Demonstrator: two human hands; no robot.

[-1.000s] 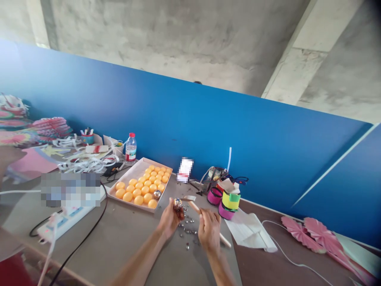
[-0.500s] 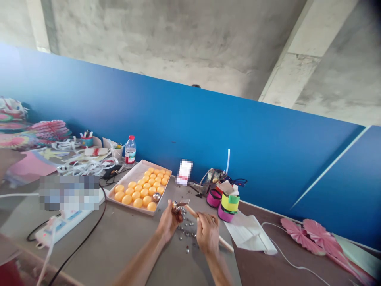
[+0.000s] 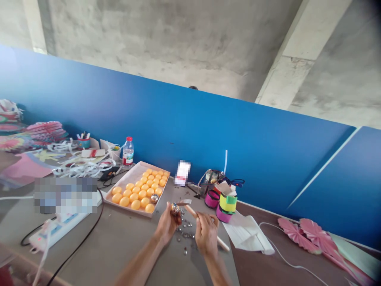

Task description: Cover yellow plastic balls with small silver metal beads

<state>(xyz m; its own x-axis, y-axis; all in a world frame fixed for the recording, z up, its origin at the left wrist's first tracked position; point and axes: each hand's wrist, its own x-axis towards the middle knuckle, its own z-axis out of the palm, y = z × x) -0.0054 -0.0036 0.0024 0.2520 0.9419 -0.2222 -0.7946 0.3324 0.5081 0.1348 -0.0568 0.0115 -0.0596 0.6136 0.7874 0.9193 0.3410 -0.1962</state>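
Note:
My left hand (image 3: 166, 226) is closed around a small shiny silver ball (image 3: 174, 209) held up at its fingertips. My right hand (image 3: 205, 234) grips a wooden-handled tool (image 3: 192, 209); the tool's flat tip points at the ball. Below and between the hands, several small silver beads (image 3: 186, 234) lie scattered on the grey table (image 3: 119, 246). To the left stands a shallow box (image 3: 119, 187) of orange balls (image 3: 139, 194), with one silver ball (image 3: 154, 198) among them.
Coloured tape rolls (image 3: 226, 202) and scissors stand just behind my right hand. A white cloth (image 3: 250, 234) and a cable lie to the right, pink paper fans (image 3: 309, 234) farther right. A power strip (image 3: 56, 230), a water bottle (image 3: 127, 151) and paper strips are at left. A blue partition (image 3: 208, 131) backs the table.
Both hands keep their grip and have barely moved. The view has drifted slightly, so everything sits a little lower left in frame.

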